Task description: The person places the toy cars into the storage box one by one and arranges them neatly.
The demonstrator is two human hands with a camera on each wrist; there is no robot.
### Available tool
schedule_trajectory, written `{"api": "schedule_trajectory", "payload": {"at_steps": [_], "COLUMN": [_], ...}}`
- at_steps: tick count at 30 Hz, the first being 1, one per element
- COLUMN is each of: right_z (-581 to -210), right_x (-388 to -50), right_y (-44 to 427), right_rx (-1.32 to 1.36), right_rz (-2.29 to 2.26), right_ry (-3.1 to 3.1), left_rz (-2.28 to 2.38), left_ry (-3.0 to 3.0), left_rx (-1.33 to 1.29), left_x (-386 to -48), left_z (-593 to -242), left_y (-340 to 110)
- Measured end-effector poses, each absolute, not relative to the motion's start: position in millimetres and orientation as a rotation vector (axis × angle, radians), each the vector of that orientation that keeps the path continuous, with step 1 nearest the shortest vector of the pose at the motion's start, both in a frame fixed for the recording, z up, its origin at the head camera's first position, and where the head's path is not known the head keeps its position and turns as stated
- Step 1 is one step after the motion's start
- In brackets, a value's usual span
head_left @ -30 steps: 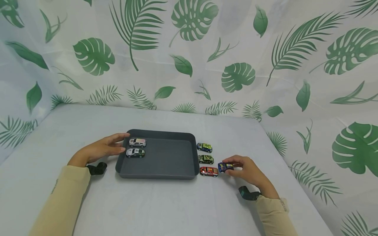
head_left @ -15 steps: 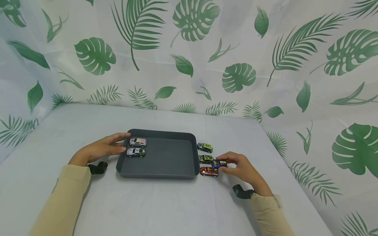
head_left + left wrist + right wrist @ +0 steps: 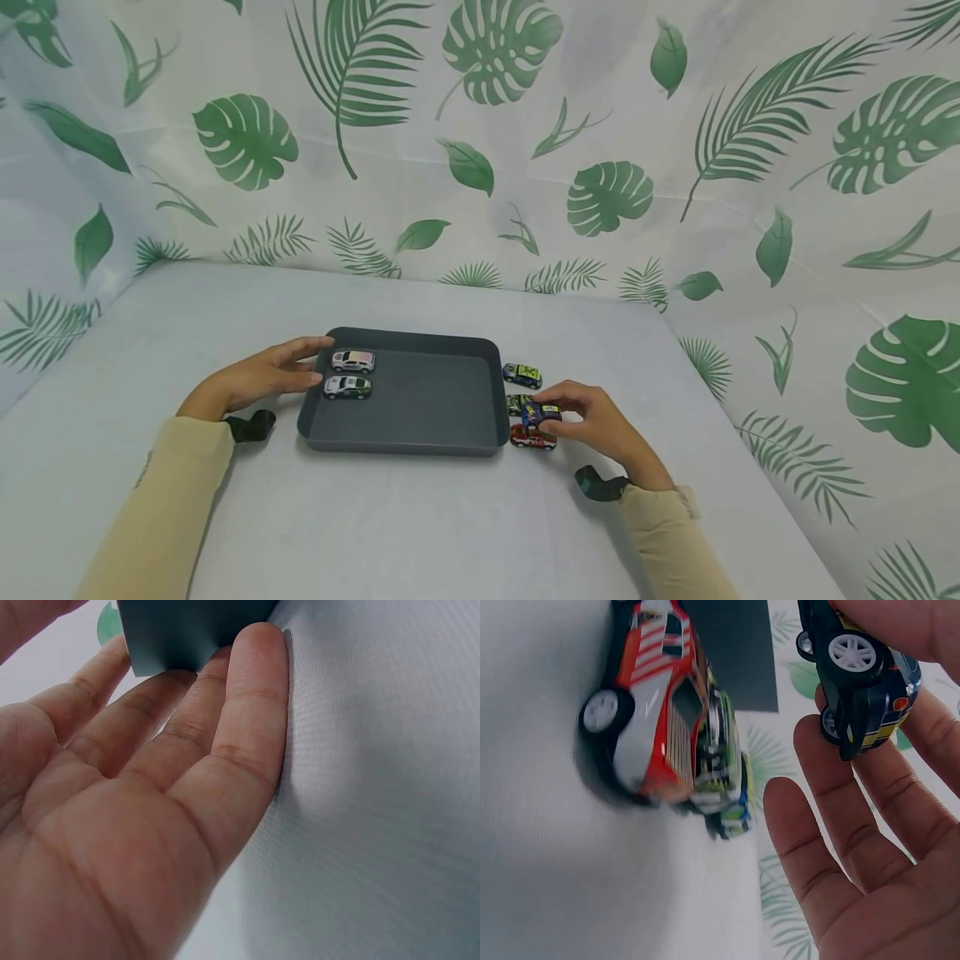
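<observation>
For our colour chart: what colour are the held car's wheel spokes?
The spokes are white, clearest in the right wrist view.

This seemed a small curtained-off corner set up for recording. Pale cloth (image 3: 525, 175) printed with green leaves (image 3: 611, 197) hung behind and along both sides, softly creased, and met a white tabletop (image 3: 420, 533) with a cloth-like weave. Black devices (image 3: 600, 483) sat at both wrists. Whether a home or a studio lay beyond could not be told.
</observation>
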State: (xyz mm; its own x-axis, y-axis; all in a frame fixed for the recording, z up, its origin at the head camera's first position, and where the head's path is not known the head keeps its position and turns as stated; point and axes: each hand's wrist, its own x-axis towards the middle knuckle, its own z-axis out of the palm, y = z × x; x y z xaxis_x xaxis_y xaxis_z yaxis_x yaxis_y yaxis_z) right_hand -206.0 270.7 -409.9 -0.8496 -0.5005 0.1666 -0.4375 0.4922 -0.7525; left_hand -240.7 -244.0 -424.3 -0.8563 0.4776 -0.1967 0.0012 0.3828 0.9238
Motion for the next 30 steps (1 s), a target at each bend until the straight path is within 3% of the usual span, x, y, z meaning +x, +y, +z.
{"api": "schedule_trajectory", "payload": {"at_steps": [30], "right_z": [-406.6], "right_x": [-213.4], "right_y": [214.6], "right_rx": [-0.806], "right_rz": [-1.406], "right_ry": [2.529], "left_rz": [1.481], "left_ry": [2.208], "left_rx": [0.409], "left_x": [-241.4], "left_z": [-425.7], "left_y": [-244.4]}}
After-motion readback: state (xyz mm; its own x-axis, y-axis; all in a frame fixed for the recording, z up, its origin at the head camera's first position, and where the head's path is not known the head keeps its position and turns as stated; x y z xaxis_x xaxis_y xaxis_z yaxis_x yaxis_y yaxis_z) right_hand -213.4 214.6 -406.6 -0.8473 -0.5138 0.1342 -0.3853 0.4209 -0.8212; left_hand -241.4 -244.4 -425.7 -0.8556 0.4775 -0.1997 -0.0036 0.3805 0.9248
